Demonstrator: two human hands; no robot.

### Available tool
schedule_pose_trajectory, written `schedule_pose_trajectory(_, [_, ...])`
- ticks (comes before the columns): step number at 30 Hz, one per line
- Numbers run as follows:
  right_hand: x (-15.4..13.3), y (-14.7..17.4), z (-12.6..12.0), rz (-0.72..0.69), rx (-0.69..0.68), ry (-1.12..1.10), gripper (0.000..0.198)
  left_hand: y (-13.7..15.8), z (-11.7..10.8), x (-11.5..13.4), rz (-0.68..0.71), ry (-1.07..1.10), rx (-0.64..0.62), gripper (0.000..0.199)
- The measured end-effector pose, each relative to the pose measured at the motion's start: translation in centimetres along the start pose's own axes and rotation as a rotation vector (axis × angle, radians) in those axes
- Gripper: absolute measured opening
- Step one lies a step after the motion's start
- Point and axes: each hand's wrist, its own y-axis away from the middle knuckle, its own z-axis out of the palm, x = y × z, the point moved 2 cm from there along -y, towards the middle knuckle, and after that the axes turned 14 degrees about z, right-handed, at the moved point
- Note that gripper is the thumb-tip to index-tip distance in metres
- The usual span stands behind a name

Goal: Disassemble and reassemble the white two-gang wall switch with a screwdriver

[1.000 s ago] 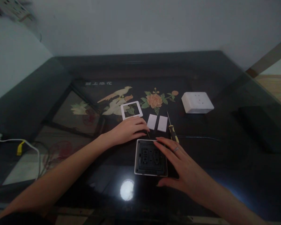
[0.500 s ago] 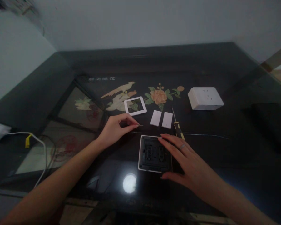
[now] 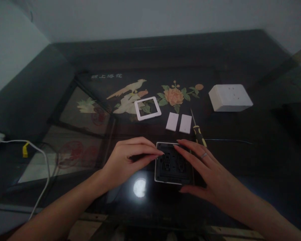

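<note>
A square wall switch (image 3: 174, 170), with a dark inner face and white rim, lies on the dark table. My right hand (image 3: 203, 167) grips its right side, fingers on the far edge and thumb near the front edge. Over the switch's left part, my left hand (image 3: 137, 157) pinches a small thin thing, apparently a screw; the fingertips hide most of it. Beyond the switch lie two white switch buttons (image 3: 178, 123), a white square frame (image 3: 147, 117) and a screwdriver (image 3: 199, 135) with a yellow and black handle.
A white box (image 3: 230, 97) with small bits on top stands at the back right. A white cable (image 3: 46, 164) with a yellow tag runs along the left. The glossy tabletop (image 3: 115, 60) bears a bird and flower picture and reflects a lamp.
My left hand has moved right and towards me, from beside the white frame to over the switch's left part. My right hand keeps its hold. The camera view has shifted slightly.
</note>
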Motion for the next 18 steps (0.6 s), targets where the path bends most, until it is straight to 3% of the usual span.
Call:
schedule_pose_trajectory(9, [-0.2,0.0,-0.2,-0.020,0.017,0.039,0.090,0.3,0.7,0.2,0.067,-0.049,0.064,0.008])
schedule_pose_trajectory(18, [-0.5,-0.1,-0.4,-0.056,0.050,0.064,0.089,0.6,1.6,-0.5,0.259,-0.088,0.004,0.006])
